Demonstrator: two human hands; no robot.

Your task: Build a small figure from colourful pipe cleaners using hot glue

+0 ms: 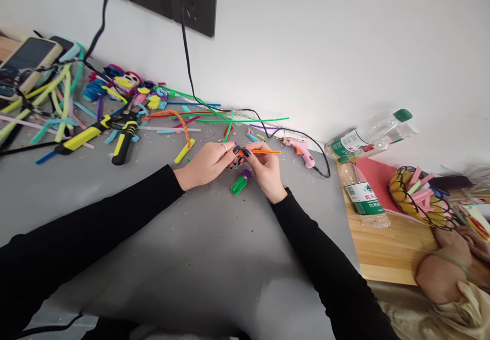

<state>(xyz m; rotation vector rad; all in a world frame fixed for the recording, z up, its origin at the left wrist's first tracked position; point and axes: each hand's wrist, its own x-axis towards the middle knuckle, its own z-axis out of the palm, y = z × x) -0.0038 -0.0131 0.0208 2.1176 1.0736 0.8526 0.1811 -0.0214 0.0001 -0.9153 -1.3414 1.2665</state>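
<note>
Between both hands is an orange pipe cleaner [268, 152], its free end pointing right past the fingers. My left hand [209, 162], with a ring on one finger, pinches its left end at the fingertips. My right hand [265, 170] grips it between thumb and fingers, close beside the left. Just below the hands a small green and purple pipe-cleaner figure [240, 183] lies on the grey table mat [214, 258]. A short yellow pipe-cleaner piece [184, 151] rests left of my left hand. What the tucked fingers do underneath is hidden.
Yellow-black pliers [124, 138], loose pipe cleaners [63, 100] and finished figures [126, 80] crowd the left and back. A pink glue gun [302, 152] with a black cord lies back right. Plastic bottles [363, 197], a basket [406, 189] and another person's arm [444, 268] are at right.
</note>
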